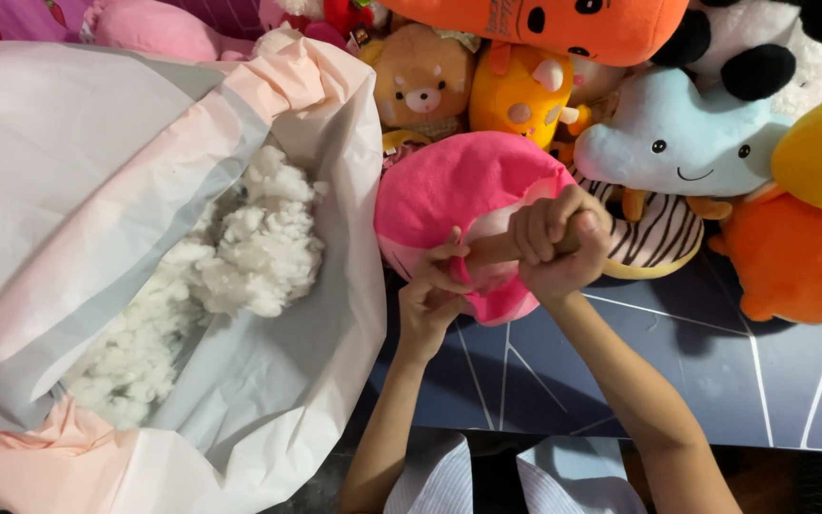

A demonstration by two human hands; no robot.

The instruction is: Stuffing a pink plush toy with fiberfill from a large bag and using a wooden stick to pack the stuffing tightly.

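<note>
A pink plush toy lies on the dark blue surface in the middle of the head view. My right hand is closed around a wooden stick that is pushed into the toy's opening. My left hand pinches the pink fabric edge right beside the stick's tip. To the left, a big white and pale pink plastic bag stands open with loose white stuffing fibre inside.
Several plush toys crowd the back and right: a brown bear, a yellow toy, a light blue one, a striped one, an orange one and a long orange one.
</note>
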